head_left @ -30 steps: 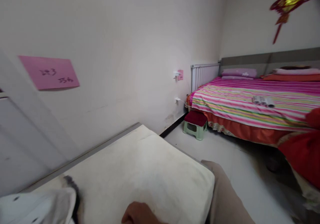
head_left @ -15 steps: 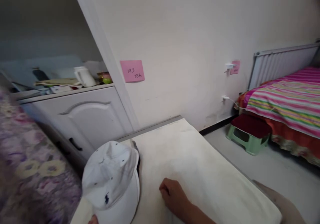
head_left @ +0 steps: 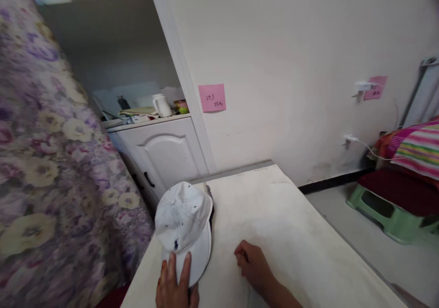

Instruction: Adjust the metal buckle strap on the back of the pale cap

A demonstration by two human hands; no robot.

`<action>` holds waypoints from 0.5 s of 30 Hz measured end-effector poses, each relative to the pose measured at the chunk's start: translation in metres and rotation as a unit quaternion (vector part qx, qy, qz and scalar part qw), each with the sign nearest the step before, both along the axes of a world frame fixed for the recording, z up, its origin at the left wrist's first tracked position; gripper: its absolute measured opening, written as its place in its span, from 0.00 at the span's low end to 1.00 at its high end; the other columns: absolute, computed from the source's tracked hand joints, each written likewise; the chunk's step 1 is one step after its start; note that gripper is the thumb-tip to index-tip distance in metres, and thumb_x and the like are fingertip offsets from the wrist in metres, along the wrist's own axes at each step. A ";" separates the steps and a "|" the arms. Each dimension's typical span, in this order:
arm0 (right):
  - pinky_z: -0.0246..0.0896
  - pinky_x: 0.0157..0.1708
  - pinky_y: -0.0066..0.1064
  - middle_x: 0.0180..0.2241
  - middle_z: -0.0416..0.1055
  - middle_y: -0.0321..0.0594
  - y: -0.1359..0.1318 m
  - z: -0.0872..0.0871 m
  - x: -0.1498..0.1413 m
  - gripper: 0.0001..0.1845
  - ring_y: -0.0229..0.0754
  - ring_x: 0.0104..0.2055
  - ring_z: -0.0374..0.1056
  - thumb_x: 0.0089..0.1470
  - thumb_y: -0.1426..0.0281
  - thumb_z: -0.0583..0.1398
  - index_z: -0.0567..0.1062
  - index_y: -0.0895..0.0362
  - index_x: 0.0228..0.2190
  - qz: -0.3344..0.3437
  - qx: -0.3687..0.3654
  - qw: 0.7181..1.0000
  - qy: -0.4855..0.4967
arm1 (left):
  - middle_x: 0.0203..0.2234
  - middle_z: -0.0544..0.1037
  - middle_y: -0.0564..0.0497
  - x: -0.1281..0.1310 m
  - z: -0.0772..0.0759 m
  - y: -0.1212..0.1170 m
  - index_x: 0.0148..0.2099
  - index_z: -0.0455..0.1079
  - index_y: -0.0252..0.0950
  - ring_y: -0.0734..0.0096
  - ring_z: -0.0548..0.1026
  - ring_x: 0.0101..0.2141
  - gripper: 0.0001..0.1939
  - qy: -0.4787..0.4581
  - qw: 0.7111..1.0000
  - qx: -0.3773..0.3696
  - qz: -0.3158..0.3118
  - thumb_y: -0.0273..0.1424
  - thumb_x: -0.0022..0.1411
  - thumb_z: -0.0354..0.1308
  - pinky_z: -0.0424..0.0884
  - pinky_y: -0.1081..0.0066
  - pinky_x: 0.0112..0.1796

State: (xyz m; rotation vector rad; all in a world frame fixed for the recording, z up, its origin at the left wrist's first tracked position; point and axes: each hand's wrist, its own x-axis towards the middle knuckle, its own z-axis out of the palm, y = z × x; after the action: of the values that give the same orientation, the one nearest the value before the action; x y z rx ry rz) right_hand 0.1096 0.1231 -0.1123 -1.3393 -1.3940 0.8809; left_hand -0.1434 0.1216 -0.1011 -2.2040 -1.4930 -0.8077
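Observation:
A white baseball cap (head_left: pixel 185 218) with a small dark logo lies at the left side of the cream-covered table (head_left: pixel 260 207), its brim towards me. Stretched and spread, the fingers of my left hand (head_left: pixel 173 287) rest on top of the brim; the thumb shows at the brim's near edge. A dark thing (head_left: pixel 211 200) peeks out from behind the cap, mostly hidden. To the right of the cap, my right hand (head_left: pixel 254 262) rests on the table with its fingers curled into a loose fist. I see nothing in it.
A floral curtain (head_left: pixel 68 184) hangs close on the left. Behind the table are a white cabinet (head_left: pixel 164 150) with a white jug (head_left: pixel 162 105) on it, and a wall with a pink note (head_left: pixel 212 98). A green stool (head_left: pixel 398 223) stands at right beside a bed (head_left: pixel 420 143).
My view has turned left, so the cap and table sit further right. More of my left hand has come into view, its fingers on the brim. The right hand stays curled on the table.

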 end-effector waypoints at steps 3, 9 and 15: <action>0.57 0.21 0.25 0.20 0.66 0.30 0.000 -0.002 0.000 0.07 0.36 0.20 0.66 0.52 0.76 0.54 0.69 0.54 0.27 0.009 -0.002 1.000 0.009 | 0.75 0.32 0.47 0.000 -0.001 -0.003 0.74 0.32 0.55 0.33 0.43 0.70 0.46 -0.006 1.000 -0.002 0.008 0.24 0.65 0.53 0.62 0.34 0.58; 0.60 0.23 0.27 0.20 0.66 0.30 -0.006 -0.005 0.001 0.07 0.39 0.21 0.68 0.52 0.74 0.52 0.69 0.54 0.28 0.026 0.006 1.000 0.014 | 0.74 0.32 0.45 0.003 0.004 -0.009 0.74 0.32 0.53 0.32 0.41 0.70 0.46 -0.007 1.000 -0.010 0.004 0.21 0.65 0.52 0.65 0.36 0.57; 0.63 0.29 0.30 0.25 0.70 0.36 -0.023 -0.008 0.002 0.07 0.43 0.28 0.70 0.48 0.73 0.53 0.71 0.55 0.29 0.030 0.014 0.999 -0.006 | 0.74 0.38 0.41 0.003 -0.014 -0.024 0.74 0.37 0.50 0.36 0.42 0.70 0.41 -0.083 0.996 0.001 0.032 0.20 0.67 0.48 0.63 0.38 0.59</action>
State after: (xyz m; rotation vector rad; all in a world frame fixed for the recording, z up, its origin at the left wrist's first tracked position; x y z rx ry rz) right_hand 0.1118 0.1006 -0.1203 -1.2887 -1.4585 0.8905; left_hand -0.1400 0.0975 -0.1149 -2.1200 -1.6287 -0.9933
